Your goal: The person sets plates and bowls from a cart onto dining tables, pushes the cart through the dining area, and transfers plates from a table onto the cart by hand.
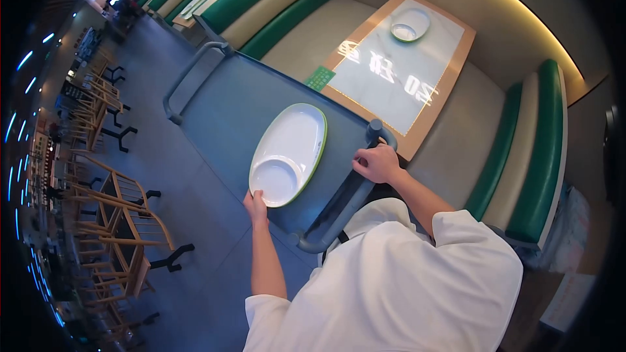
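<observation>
A white oval divided plate [290,133] with a green rim is over the grey cart [222,111]. My left hand [255,207] is closed on the plate's near end, its thumb on the rim. I cannot tell whether the plate rests on the cart top or is held just above it. On the right, my right hand [378,163] is closed around the cart's push handle [342,212], near its upper corner. A similar white plate [417,19] lies on the dining table [391,58] beyond the cart.
Green and cream booth benches [274,3] flank the table. A green card [320,78] is at the table's near left corner. Wooden chairs [120,221] stand along the left side of the grey floor [202,248]. Another handle [189,81] rises from the cart's far end.
</observation>
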Demonstrator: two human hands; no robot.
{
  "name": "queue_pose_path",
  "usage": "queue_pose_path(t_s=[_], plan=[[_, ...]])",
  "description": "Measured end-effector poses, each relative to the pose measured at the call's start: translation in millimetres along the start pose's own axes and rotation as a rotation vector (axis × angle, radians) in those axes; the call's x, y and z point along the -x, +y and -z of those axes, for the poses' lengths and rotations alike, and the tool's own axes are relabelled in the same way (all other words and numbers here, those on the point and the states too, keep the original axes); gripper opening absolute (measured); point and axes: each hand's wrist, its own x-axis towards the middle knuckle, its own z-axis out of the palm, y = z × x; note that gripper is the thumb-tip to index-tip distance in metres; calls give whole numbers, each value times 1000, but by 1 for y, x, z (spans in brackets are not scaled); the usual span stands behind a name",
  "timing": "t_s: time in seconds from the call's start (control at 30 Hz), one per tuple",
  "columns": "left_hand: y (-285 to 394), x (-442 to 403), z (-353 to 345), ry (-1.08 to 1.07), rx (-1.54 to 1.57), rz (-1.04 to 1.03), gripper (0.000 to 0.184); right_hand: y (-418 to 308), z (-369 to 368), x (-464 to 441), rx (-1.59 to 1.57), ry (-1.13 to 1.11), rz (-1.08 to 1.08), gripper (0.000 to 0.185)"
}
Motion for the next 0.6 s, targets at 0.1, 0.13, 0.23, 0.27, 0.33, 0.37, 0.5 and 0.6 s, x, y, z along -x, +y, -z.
queue_pose_path(t_s=[0.1, 0.13, 0.23, 0.27, 0.33, 0.37, 0.5, 0.6], plan=[[9, -4, -8, 41, -105, -46, 37, 3, 2, -7, -14, -13, 12, 22], [9, -4, -10, 67, -120, -27, 36, 5, 1, -6, -35, -29, 15, 22], [6, -7, -10, 67, -246, -123, 41, 8, -3, -5, -33, 7, 42, 18], [3, -10, -9, 56, -254, -127, 41, 9, -3, -6, -44, 19, 52, 18], [-7, -14, -9, 120, -279, -302, 43, 12, -2, -7, -23, -48, 61, 20], [-9, -18, -9, 132, -293, -290, 44, 13, 2, -8, -53, -150, 77, 24], [-14, -32, 5, 163, -401, -291, 41, 37, 48, -30, -509, -605, 160, 37], [-3, -27, 5, 176, -606, -94, 40, 91, 73, -71, -747, -446, 37, 41]])
